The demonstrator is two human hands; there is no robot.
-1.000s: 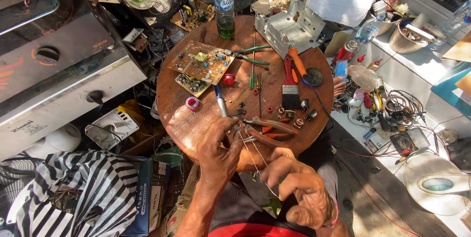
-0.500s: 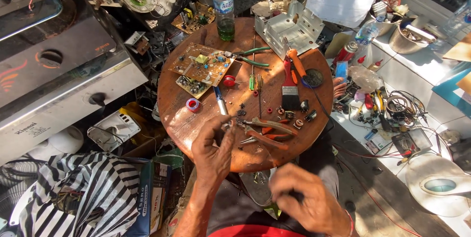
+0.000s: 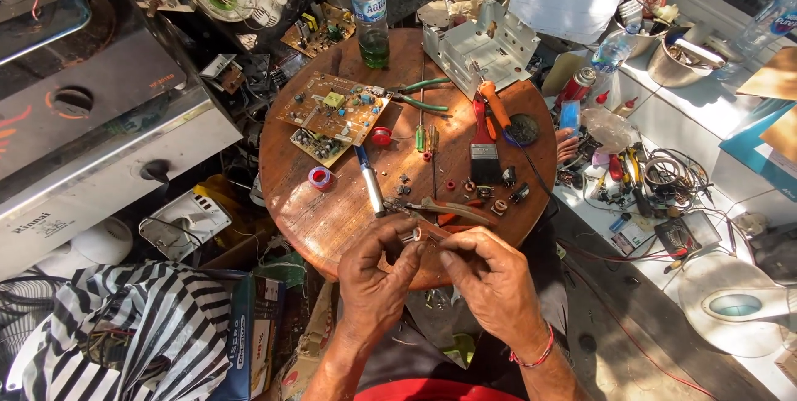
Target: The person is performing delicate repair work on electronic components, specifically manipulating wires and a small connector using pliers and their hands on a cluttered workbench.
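Low in the middle of the frame, both hands meet over the near edge of the round wooden counter [image 3: 332, 218]. The left hand [image 3: 378, 276] is curled, its thumb and forefinger pinched on a small pale cylindrical part [image 3: 411, 235], short and light-coloured; finer detail is too small to tell. The right hand [image 3: 494, 281] is also curled, its fingertips drawn together just beside that part; whether they grip anything I cannot tell. A red band sits on the right wrist.

Just above the hands lie pliers with orange handles [image 3: 444, 212] and a silver, blue-tipped pen-shaped tool [image 3: 369, 181]. Higher up, left of centre, rest two circuit boards [image 3: 332, 110], overlapping. One red-and-white tape roll [image 3: 320, 177] lies left of the pen-shaped tool. One green-handled pair of pliers [image 3: 423, 98], one black-bristled brush [image 3: 484, 148] and one orange-handled screwdriver [image 3: 491, 102] lie toward the upper right. One clear bottle with green liquid [image 3: 369, 15] stands at the far rim. A striped black-and-white cloth [image 3: 141, 330] fills the lower left.
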